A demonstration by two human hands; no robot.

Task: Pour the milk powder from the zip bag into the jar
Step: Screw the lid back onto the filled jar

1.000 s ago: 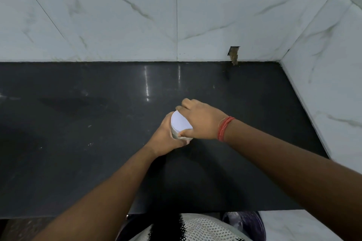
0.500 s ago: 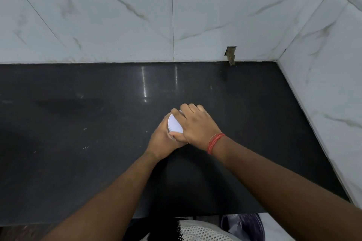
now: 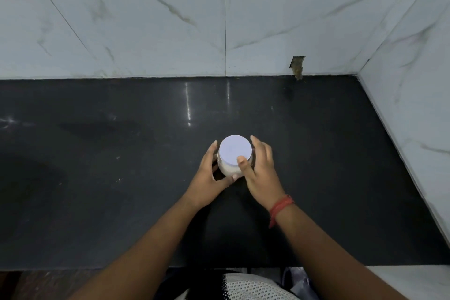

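Jar (image 3: 230, 165) stands upright on the black counter (image 3: 97, 178), roughly centre, well clear of the tiled wall (image 3: 146, 31). White lid (image 3: 235, 149) sits on top; white contents show through the lower wall, so powder appears to be inside already. No zip bag in view. Left hand (image 3: 209, 175) cups the jar body from the left, fingers curled around the side with the thumb pressed to the front. Right hand (image 3: 259, 170) is on the right flank, thumb tip resting on the lid's near edge, fingers (image 3: 257, 143) loosely spread along the far side, not clamped on anything. Red thread band (image 3: 280, 207) on the right wrist. Judgement: step in hand is seating or checking the lid, near the end of the task. To do it well, keep the left hand steady on the body so the jar does not turn on the glossy counter; grip the lid rim evenly, twist level, and confirm no tilt. Risk: cross-threading, or powder caught on the rim.
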